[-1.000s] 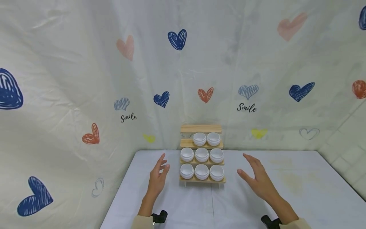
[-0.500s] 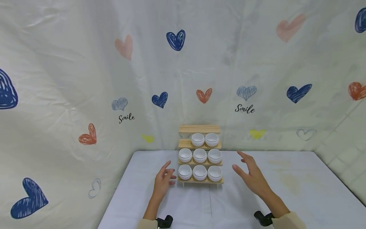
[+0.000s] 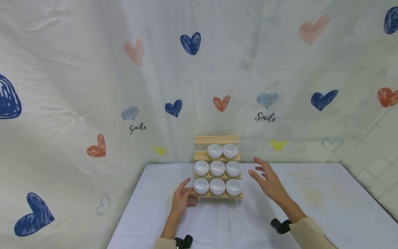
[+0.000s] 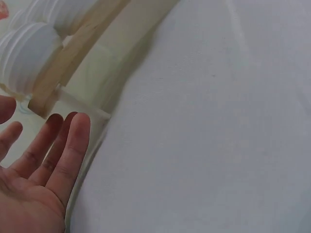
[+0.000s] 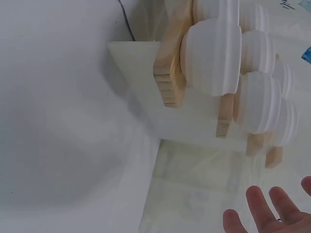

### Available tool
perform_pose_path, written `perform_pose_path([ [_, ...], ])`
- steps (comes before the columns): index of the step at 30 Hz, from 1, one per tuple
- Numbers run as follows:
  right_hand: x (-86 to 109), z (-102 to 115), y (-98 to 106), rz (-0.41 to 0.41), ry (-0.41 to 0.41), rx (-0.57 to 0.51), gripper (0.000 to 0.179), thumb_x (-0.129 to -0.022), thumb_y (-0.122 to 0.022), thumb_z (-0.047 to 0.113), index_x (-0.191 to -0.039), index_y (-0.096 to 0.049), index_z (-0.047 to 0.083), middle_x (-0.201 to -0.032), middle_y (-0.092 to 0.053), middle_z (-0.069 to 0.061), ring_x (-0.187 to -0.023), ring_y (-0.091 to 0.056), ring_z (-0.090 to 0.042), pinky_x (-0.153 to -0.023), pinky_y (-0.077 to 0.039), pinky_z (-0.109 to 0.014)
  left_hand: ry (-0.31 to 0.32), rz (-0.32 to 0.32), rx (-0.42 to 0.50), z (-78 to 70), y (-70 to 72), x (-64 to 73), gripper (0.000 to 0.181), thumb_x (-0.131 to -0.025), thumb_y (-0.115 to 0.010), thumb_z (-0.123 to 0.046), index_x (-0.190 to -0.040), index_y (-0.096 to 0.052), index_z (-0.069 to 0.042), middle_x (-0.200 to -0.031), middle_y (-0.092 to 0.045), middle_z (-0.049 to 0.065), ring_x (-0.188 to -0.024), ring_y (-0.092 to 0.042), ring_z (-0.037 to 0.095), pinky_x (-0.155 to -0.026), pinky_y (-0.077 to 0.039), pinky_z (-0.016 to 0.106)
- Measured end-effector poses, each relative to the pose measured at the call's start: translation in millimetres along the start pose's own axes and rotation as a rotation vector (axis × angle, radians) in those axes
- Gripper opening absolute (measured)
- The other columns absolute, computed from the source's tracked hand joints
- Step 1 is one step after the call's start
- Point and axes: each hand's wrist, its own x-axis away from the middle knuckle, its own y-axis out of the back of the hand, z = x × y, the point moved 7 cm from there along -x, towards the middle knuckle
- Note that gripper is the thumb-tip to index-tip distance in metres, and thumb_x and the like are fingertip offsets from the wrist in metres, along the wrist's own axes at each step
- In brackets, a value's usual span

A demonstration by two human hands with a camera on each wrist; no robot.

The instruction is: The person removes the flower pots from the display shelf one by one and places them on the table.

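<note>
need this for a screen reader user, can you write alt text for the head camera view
A person's two open hands flank a small wooden tiered rack of white bowls on a white table: the left hand is at its bottom left corner, the right hand is raised beside its right side. The rack holds eight bowls, and a heart-printed sheet hangs behind.

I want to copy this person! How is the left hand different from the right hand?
The left hand sits low, next to the bottom shelf of the wooden rack; the right hand is raised higher, level with the middle shelf. The left hand is close to the nearest white bowl; the right hand stays clear of the rack. Both are open and hold nothing.
</note>
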Motion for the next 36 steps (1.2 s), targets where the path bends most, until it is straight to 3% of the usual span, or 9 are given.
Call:
perform_pose_path([
  [13,-29.6,-0.1,-7.9,0.019,-0.065,-0.092,0.074,-0.103,-0.058,0.044,-0.161,-0.026,0.012,-0.16,-0.037,-0.021,-0.14,-0.045,-0.044,-0.116,-0.038,-0.062,0.011,0.089,-0.04,13.6,-6.0,-3.3,0.06,-0.099,-0.062,-0.009,-0.155,-0.043,-0.013,-0.1,-0.072,-0.001,-0.091,-0.075,0.023,-0.065,-0.064,0.035],
  [21,-46.5,4.4,-14.5,0.025,-0.097,-0.127,0.077,-0.101,-0.061,0.048,-0.162,-0.025,0.015,-0.16,-0.038,-0.019,-0.142,-0.045,-0.042,-0.112,-0.044,-0.062,0.027,0.126,-0.037,15.8,-3.1,-4.3,0.064,-0.097,-0.063,-0.005,-0.156,-0.042,-0.014,-0.102,-0.07,0.0,-0.093,-0.073,0.022,-0.065,-0.064,0.034],
  [28,-61.8,9.6,-19.2,0.014,-0.089,-0.191,0.074,-0.101,-0.065,0.036,-0.161,-0.027,0.013,-0.16,-0.038,-0.021,-0.144,-0.04,-0.043,-0.118,-0.037,-0.061,0.029,0.157,-0.048,14.2,-0.4,-8.4,0.061,-0.099,-0.065,-0.011,-0.156,-0.043,-0.016,-0.105,-0.07,0.001,-0.096,-0.073,0.023,-0.069,-0.064,0.034],
  [36,-73.5,-0.1,-29.5,0.014,-0.061,-0.206,0.074,-0.098,-0.069,0.035,-0.157,-0.033,0.008,-0.159,-0.04,-0.021,-0.142,-0.041,-0.043,-0.118,-0.036,-0.061,0.037,0.164,-0.022,16.5,-1.4,-4.0,0.063,-0.098,-0.069,-0.014,-0.155,-0.043,-0.015,-0.103,-0.071,-0.001,-0.093,-0.072,0.02,-0.069,-0.064,0.034],
])
